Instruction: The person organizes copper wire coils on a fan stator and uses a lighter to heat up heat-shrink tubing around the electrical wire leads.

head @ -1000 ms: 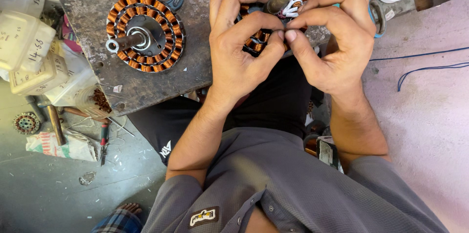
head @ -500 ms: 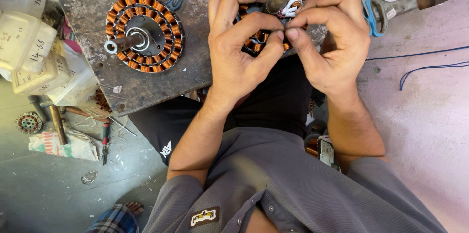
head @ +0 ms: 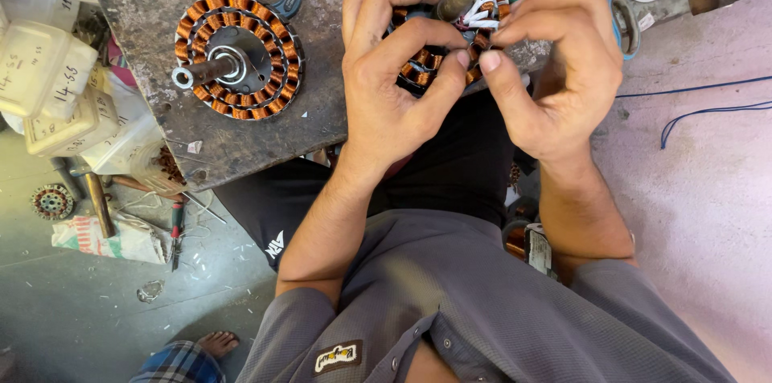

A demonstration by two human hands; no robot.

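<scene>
L hand (head: pixel 394 102) + R hand (head: pixel 563 77) both gripping copper-wound stator (head: pixel 438 25) w/ shaft, thumbs pinching at its near rim; stator sitting on workbench (head: pixel 241 146) edge | second stator (head: pixel 237 57) lying left of it, untouched

wound stators (head: pixel 238 57): 2 | hands (head: pixel 394 86): 2 | white plastic containers (head: pixel 44 69): 3 | pliers (head: pixel 176 232): 1

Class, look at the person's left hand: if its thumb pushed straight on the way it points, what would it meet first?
The left hand points its thumb rightward at the right hand; it would meet that hand's thumb tip almost at once, just above the copper-wound stator. Depth is uncertain.
</scene>
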